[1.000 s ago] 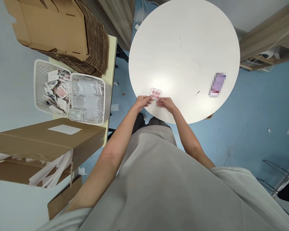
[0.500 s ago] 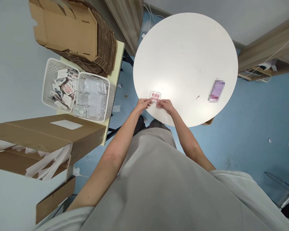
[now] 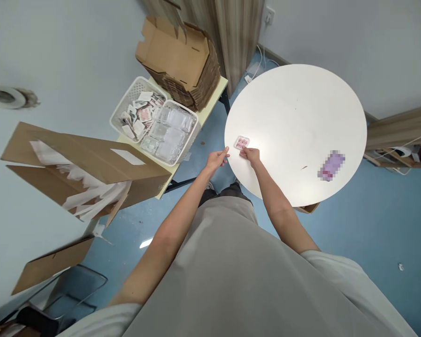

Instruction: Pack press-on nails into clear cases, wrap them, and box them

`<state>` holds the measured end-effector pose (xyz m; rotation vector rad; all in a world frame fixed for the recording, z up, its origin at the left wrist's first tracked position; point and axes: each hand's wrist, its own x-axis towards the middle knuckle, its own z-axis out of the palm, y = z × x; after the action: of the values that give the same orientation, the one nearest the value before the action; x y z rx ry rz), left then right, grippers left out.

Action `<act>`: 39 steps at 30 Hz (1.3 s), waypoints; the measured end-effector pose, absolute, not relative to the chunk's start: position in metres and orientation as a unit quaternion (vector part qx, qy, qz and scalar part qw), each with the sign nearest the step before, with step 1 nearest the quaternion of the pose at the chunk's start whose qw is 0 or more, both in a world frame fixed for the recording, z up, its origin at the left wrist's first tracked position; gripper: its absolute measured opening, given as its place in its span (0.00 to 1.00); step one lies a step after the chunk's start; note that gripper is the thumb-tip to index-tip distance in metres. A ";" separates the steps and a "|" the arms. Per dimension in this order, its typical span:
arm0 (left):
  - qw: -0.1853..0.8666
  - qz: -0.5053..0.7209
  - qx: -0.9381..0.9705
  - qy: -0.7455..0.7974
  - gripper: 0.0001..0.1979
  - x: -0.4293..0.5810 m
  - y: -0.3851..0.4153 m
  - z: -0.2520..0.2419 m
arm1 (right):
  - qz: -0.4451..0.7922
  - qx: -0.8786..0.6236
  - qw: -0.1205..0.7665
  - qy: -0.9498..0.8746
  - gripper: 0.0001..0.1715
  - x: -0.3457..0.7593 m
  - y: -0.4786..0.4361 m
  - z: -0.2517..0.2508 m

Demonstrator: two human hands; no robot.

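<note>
A small clear case (image 3: 242, 142) holding pinkish-red pieces, which look like press-on nails, lies near the left edge of the round white table (image 3: 301, 112). My right hand (image 3: 251, 155) has its fingertips pinched at the lower edge of this case. Off the table's left edge, my left hand (image 3: 216, 160) is apart from the case, thumb raised away from loosely bent fingers, with nothing visible in it.
On a side table (image 3: 215, 96) at left stand a basket of printed cards (image 3: 121, 114), a basket of clear plastic boxes (image 3: 171, 133) and stacked flat cardboard boxes (image 3: 177, 56). An open carton (image 3: 143, 182) is closer. A blurred purple item (image 3: 332, 164) lies on the round table.
My left hand has let go of the case and moved left off the table edge. My right hand stays on the case. The view has turned toward the left.
</note>
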<state>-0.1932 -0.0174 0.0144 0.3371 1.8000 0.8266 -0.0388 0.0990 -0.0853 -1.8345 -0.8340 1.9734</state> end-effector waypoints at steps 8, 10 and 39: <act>0.523 0.383 0.139 0.748 0.34 -0.236 -0.097 0.051 | 0.588 -0.694 0.119 -0.398 0.20 -0.033 0.096 -0.071; 0.515 0.411 0.147 0.738 0.37 -0.248 -0.117 0.070 | 0.556 -0.704 0.114 -0.428 0.19 -0.031 0.093 -0.053; 0.187 0.700 0.098 0.682 0.32 -0.378 -0.387 0.185 | 0.318 -0.018 -0.055 -0.946 0.23 -0.390 -0.199 0.165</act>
<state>-0.3783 -0.3871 0.1847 0.2746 1.9199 1.9701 -0.3901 -0.1995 0.1647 -0.0591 -3.0812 1.0342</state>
